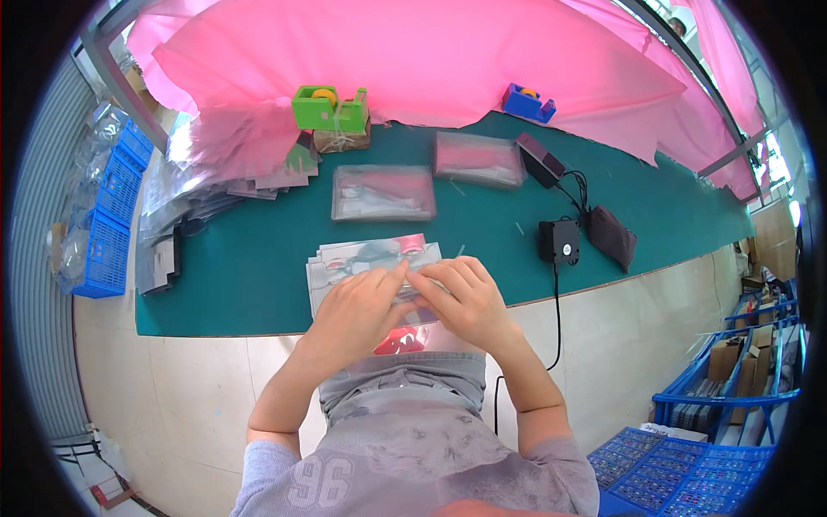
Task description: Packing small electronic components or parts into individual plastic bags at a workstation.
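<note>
At the near edge of the table, both hands meet over a small stack of printed sheets. My left hand has its fingers bent and pressed together, its index fingertip close to my right thumb. My right hand is closed in a similar pinch. Between and below them shows a glossy plastic packet with a red part, mostly covered by the hands. Beyond the sheets lie two stacks of clear plastic packets, one at centre and one farther right.
A green tape dispenser sits on a brown block. A blue dispenser rests near pink cloth. Loose clear sleeves pile at left. A black adapter, its cable and a dark pouch lie at right. Blue crates stand left.
</note>
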{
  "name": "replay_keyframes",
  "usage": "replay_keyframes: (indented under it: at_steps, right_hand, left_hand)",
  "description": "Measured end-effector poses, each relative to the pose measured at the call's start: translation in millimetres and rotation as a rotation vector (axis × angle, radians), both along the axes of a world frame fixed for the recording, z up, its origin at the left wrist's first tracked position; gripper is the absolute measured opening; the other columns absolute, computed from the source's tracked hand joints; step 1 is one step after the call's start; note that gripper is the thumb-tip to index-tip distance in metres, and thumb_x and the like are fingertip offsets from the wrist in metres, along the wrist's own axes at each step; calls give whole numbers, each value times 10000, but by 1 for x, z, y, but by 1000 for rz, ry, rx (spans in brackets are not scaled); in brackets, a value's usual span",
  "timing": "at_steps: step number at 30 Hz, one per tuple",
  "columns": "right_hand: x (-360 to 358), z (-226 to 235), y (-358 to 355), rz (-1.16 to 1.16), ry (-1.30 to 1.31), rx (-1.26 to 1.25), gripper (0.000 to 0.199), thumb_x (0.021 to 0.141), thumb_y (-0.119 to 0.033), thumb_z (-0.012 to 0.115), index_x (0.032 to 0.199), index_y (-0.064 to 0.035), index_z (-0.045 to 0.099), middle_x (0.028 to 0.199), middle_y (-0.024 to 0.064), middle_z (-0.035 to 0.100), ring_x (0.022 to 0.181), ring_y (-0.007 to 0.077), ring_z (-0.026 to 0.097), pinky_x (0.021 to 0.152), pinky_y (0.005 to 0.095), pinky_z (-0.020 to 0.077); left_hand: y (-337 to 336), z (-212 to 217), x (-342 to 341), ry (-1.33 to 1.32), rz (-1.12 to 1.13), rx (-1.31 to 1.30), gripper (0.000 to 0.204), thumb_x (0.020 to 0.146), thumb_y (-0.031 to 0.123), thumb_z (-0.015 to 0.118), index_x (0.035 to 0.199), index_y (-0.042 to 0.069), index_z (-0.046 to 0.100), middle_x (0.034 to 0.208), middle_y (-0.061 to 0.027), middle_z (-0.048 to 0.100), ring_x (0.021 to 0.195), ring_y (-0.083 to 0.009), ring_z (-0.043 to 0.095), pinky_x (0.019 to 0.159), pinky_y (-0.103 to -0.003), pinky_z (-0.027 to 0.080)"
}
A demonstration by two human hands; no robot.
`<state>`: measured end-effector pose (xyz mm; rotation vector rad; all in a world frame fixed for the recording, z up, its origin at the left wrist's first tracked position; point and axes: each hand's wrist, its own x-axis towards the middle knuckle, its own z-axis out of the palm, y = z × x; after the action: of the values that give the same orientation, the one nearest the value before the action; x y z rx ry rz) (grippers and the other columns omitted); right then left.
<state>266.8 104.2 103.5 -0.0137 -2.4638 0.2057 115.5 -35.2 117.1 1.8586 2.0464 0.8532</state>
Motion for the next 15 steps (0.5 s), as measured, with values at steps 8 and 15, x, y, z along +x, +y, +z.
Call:
replay_keyframes:
  at_steps: [8, 15]
  right_hand:
    - [-4, -7, 6, -2, -81, 148, 354, 761, -199, 704, 1080, -56, 647, 957, 34, 625, 865, 186, 613, 816, 358, 474]
    - [-3, -5, 7, 0, -97, 99, 153, 786, -178, 706, 903, -105, 639, 784, -1, 576, 741, 167, 573, 874, 359, 439]
  left_hand:
    - [6, -3, -4, 249, -10, 28, 393, 899, 295, 639, 1182, 24, 601, 882, -97, 664, 833, -251, 644, 713, -368, 486]
    - [6, -3, -7, 64, -50, -56, 268, 904, 315, 624, 917, 54, 685, 770, -126, 675, 742, -290, 653, 674, -407, 497]
